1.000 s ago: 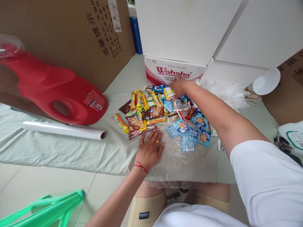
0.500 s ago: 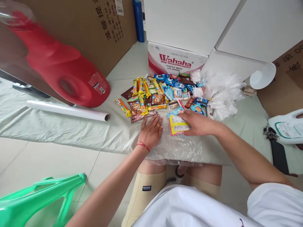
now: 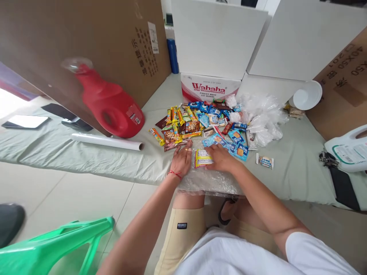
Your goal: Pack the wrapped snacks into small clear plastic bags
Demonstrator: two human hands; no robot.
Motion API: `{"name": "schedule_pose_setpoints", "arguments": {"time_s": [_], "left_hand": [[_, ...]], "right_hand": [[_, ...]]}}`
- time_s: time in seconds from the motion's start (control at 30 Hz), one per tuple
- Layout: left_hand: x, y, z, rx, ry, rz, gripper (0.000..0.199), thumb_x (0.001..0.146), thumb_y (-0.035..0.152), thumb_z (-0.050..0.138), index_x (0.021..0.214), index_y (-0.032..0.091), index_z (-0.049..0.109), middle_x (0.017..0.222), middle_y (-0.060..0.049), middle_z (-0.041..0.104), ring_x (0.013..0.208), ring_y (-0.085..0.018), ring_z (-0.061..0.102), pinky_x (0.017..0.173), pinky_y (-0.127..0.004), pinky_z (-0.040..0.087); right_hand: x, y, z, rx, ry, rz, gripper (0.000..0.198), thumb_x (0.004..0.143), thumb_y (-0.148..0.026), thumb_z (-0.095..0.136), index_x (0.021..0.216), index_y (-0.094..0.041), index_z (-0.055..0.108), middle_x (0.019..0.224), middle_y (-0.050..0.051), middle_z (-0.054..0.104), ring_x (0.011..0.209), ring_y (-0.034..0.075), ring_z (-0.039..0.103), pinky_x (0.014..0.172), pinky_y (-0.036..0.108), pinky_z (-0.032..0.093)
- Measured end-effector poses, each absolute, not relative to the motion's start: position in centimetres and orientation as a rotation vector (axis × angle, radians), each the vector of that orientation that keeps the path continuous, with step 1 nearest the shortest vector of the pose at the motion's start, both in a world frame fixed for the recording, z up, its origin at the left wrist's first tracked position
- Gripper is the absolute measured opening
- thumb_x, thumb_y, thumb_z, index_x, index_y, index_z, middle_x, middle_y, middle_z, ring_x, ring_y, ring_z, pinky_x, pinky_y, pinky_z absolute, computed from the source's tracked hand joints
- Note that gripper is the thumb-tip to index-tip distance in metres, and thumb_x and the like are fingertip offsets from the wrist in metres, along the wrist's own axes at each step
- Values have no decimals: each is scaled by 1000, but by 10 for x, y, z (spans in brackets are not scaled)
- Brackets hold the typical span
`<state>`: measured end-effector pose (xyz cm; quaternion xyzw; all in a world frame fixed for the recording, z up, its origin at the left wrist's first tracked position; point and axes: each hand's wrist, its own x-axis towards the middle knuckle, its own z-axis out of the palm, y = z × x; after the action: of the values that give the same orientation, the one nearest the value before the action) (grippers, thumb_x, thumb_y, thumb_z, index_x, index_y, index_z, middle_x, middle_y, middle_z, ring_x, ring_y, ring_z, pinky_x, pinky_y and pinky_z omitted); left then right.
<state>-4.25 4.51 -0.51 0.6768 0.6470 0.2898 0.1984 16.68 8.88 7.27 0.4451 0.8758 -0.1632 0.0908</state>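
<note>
My left hand (image 3: pixel 182 159) lies palm down with fingers stretched forward at the left edge of a clear plastic sheet (image 3: pixel 209 181). Its fingertips are close to the brown wrappers at the front of the snack pile. My right hand (image 3: pixel 220 157) bends over a yellow and pink snack packet (image 3: pixel 203 158), gripping its right side against the plastic. Several light blue packets (image 3: pixel 240 151) lie just beyond and right of this hand. Behind both hands spreads a pile of wrapped snacks (image 3: pixel 191 126). A single white-wrapped snack (image 3: pixel 265 161) lies apart on the right.
A red detergent jug (image 3: pixel 114 103) and a white roll (image 3: pixel 109 142) are on the left. Clear plastic bags (image 3: pixel 266 118) and a white tub (image 3: pixel 308 95) stand right of the pile. A Wahaba-like printed carton (image 3: pixel 210 87) backs it. A green stool (image 3: pixel 57 240) stands below the table's front edge.
My right hand has moved left with the yellow packet, closer to my left hand. More light blue packets and the lone white-wrapped snack now show. The camera view has tilted up.
</note>
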Motion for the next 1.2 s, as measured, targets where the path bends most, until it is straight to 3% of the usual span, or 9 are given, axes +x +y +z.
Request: {"name": "schedule_pose_setpoints", "arguments": {"time_s": [0.27, 0.33, 0.43, 0.5, 0.63, 0.73, 0.87, 1.0, 1.2], "left_hand": [[-49, 52, -5, 1670, 1704, 992, 60, 107, 45, 22, 150, 20, 55, 152, -8, 61, 151, -22, 46, 131, -48, 24], [-60, 58, 0, 1531, 1615, 1096, 59, 106, 50, 27, 141, 20, 64, 146, -9, 66, 146, -23, 51, 129, -46, 30], [-78, 57, 16, 1461, 1548, 1215, 52, 100, 51, 45, 132, 18, 69, 138, -12, 71, 134, -27, 62, 122, -46, 42], [-87, 42, 26, 1606, 1616, 1251, 49, 99, 49, 51, 133, 19, 68, 136, -13, 71, 132, -29, 63, 119, -48, 45], [-88, -20, 21, 2322, 1513, 1040, 60, 96, 50, 62, 148, 23, 54, 154, -15, 57, 148, -32, 47, 123, -53, 37], [-82, -64, -7, 2713, 1204, 715, 65, 92, 53, 70, 150, 30, 51, 160, -14, 50, 152, -34, 42, 126, -56, 32], [-82, -85, -42, 2697, 1315, 774, 47, 96, 42, 68, 138, 23, 58, 155, -19, 54, 147, -31, 50, 124, -55, 37], [-85, -83, -44, 2665, 1320, 897, 19, 98, 24, 63, 117, 20, 66, 144, -16, 65, 142, -28, 56, 121, -50, 43], [-88, -78, -16, 2362, 1413, 1054, 16, 98, 16, 57, 103, 22, 70, 120, -9, 77, 133, -24, 63, 109, -41, 54]], "right_hand": [[168, 85, 66, 1405, 2633, -473, 84, 84, -53, 78, 154, -19, 47, 146, 21, 55, 134, 41, 49, 107, 54, 44], [180, 82, 66, 1430, 2717, -510, 90, 85, -53, 78, 158, -19, 41, 154, 21, 48, 139, 41, 46, 114, 56, 40], [217, 63, 63, 1421, 2999, -592, 78, 94, -55, 67, 159, -20, 41, 154, 19, 49, 141, 37, 46, 117, 55, 40], [246, 39, 56, 1358, 3171, -656, 71, 99, -54, 61, 159, -24, 40, 150, 17, 53, 139, 33, 49, 115, 52, 44], [289, -18, 25, 1285, 3256, -577, 84, 93, -53, 71, 163, -28, 32, 154, 16, 49, 142, 35, 47, 115, 56, 46], [299, -43, -1, 1314, 3234, -455, 65, 96, -35, 69, 156, -26, 47, 151, 15, 54, 138, 34, 50, 115, 59, 46], [302, -42, -16, 1393, 3305, -509, 29, 101, -20, 58, 127, -24, 70, 132, 12, 68, 123, 28, 59, 105, 52, 55], [308, -35, -13, 1399, 3367, -680, 24, 104, -21, 53, 115, -25, 74, 120, 9, 74, 112, 24, 64, 93, 44, 59], [309, -28, 1, 1526, 3282, -974, 22, 104, -30, 55, 108, -25, 76, 103, 8, 76, 99, 22, 67, 88, 40, 57]]}}
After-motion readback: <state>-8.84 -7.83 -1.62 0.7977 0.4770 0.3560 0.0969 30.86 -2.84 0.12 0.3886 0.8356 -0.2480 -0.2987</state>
